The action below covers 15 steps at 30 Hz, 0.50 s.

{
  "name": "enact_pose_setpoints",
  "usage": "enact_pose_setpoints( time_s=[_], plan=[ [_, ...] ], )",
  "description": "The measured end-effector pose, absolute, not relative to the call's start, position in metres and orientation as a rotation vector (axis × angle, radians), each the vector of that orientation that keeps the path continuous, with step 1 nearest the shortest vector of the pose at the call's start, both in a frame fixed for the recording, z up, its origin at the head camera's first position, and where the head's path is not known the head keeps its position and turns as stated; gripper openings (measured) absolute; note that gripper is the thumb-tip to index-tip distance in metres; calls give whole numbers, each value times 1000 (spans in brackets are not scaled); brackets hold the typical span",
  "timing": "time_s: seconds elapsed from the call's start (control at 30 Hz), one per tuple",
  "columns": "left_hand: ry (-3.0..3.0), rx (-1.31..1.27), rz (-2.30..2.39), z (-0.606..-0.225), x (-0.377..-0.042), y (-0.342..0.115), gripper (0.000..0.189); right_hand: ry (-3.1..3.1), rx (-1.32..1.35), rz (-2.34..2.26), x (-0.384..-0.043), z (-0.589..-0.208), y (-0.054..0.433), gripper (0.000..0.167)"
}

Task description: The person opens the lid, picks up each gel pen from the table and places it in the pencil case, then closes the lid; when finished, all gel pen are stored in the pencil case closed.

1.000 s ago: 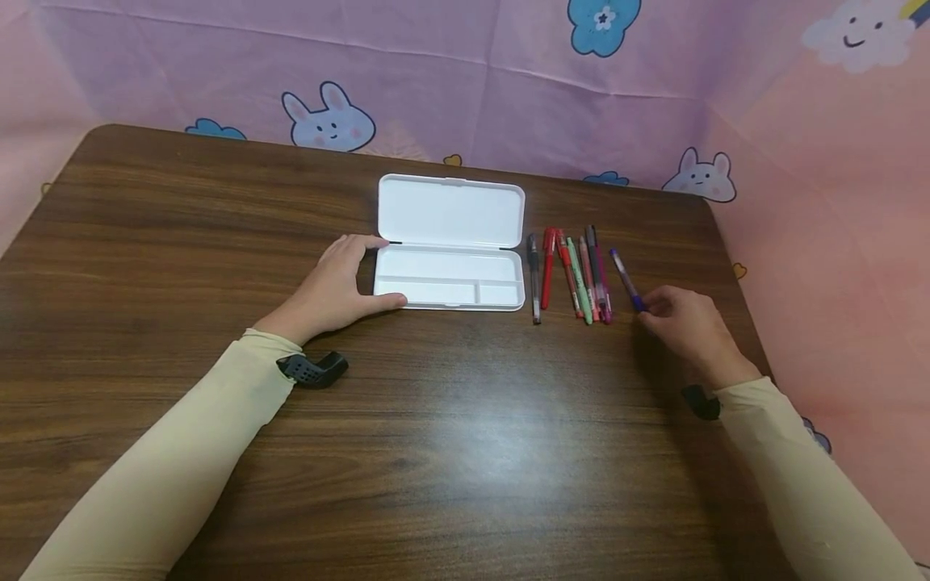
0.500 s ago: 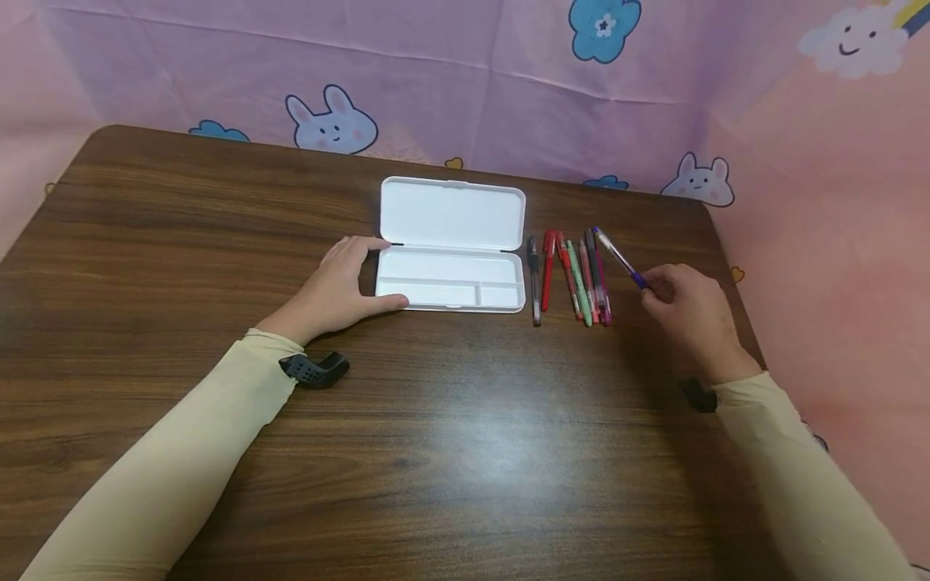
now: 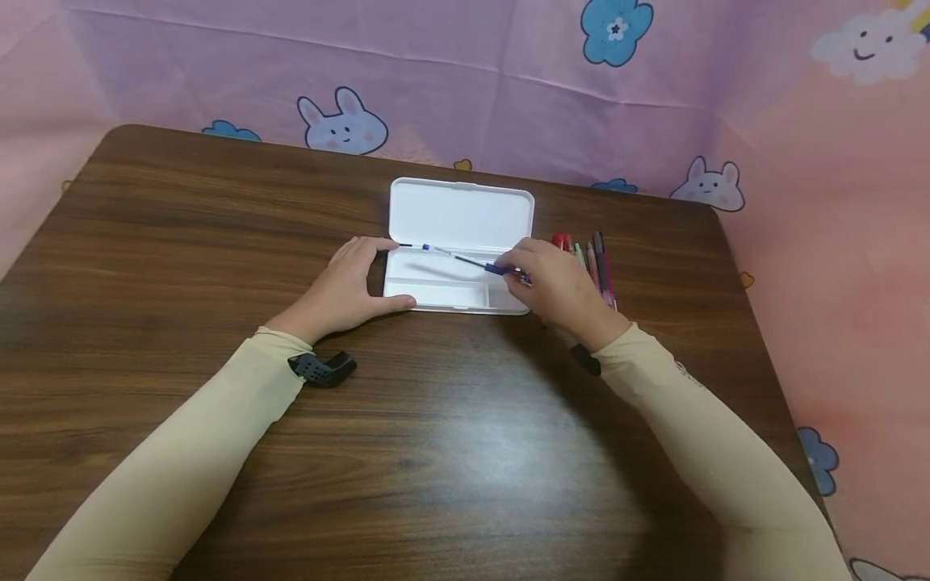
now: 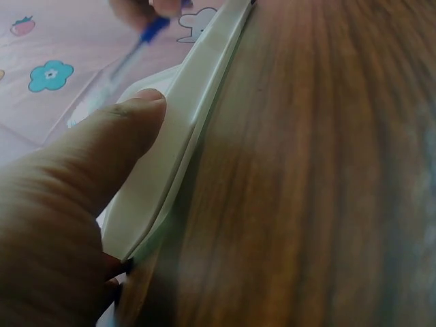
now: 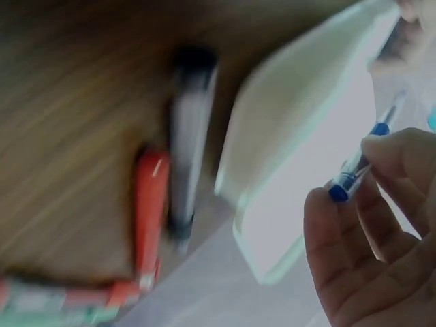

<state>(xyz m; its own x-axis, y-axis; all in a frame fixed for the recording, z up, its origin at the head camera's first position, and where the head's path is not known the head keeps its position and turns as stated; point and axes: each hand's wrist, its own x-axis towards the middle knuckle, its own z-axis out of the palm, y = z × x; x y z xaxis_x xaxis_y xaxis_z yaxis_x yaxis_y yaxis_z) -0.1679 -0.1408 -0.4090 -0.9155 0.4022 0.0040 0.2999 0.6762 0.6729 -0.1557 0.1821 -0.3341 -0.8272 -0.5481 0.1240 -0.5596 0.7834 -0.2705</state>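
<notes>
An open white pencil case [image 3: 461, 214] lies on the table with its lid tipped back. My left hand [image 3: 337, 292] holds the case's left end, thumb on the front edge and fingers at the hinge side. In the left wrist view, the thumb presses on the case wall [image 4: 180, 129]. My right hand [image 3: 563, 284] pinches a clear pen with blue ends [image 3: 471, 261] above the case's tray. It slants across the long back compartment, its far end near the hinge. The right wrist view shows the pen [image 5: 351, 170] between thumb and fingers.
Right of the case several pens lie together, partly behind my right hand, among them a red pen [image 5: 151, 204] and a grey pen with a black end [image 5: 191, 129]. A patterned cloth [image 3: 436, 73] hangs behind the wooden table [image 3: 436, 444].
My right hand has lifted the blue pen from the table on the right and carried it left over the case. My left hand keeps its hold on the case.
</notes>
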Motion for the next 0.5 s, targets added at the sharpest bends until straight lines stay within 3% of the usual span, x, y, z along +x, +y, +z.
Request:
enact_pose_setpoints(
  time_s=[0.5],
  plan=[
    [2756,579,1064,-411,-167,-140,96,-3000,1045,469,-181,-352,159,15]
  ],
)
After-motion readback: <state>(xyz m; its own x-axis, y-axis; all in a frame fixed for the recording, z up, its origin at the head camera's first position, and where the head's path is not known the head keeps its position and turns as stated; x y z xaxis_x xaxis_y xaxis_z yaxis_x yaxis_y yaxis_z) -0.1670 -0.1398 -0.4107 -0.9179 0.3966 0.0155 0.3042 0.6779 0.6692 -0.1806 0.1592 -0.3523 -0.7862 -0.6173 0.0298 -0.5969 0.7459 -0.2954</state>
